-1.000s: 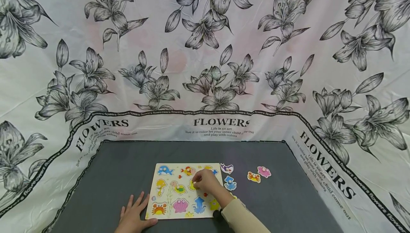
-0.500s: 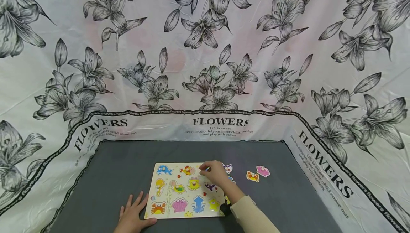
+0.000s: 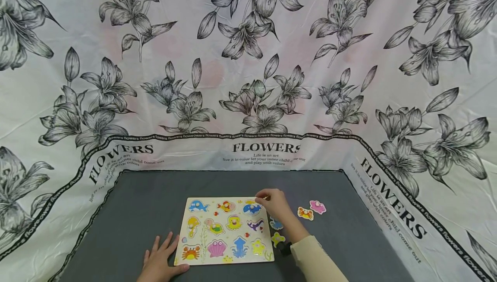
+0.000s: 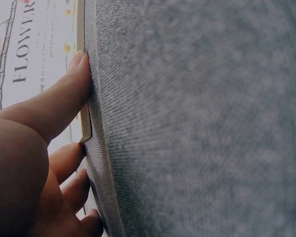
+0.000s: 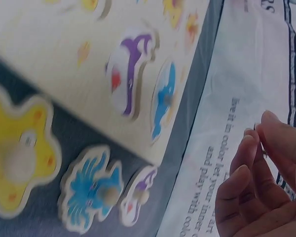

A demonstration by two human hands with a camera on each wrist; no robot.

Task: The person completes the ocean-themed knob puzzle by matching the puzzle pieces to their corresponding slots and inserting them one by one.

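A wooden peg puzzle board point(image 3: 267, 239) with sea-animal pictures lies on the dark table. My left hand point(image 3: 161, 257) rests at its lower left corner, fingers spread, and the left wrist view shows the thumb point(image 4: 64, 98) against the board's edge. My right hand point(image 3: 276, 206) is over the upper right corner, beside a blue whale picture point(image 3: 252, 208). In the right wrist view its fingers are loosely bent, thumb near the index fingertip, with no piece seen between them. Below that hand lie a purple whale piece point(image 5: 137, 195), a blue squid piece point(image 5: 91, 190) and a yellow starfish piece point(image 5: 17, 153).
Farther right on the table point(image 3: 349, 239) lie an orange crab piece point(image 3: 305, 213) and a pink shell piece point(image 3: 317, 207), close together. A white flower-printed cloth point(image 3: 268, 161) rises behind the table. A small black device point(image 3: 285, 249) sits at the right wrist.
My right hand has moved from the yellow octopus, past the blue whale, to the board's upper right corner, uncovering both pictures. My left hand stays at the lower left corner.
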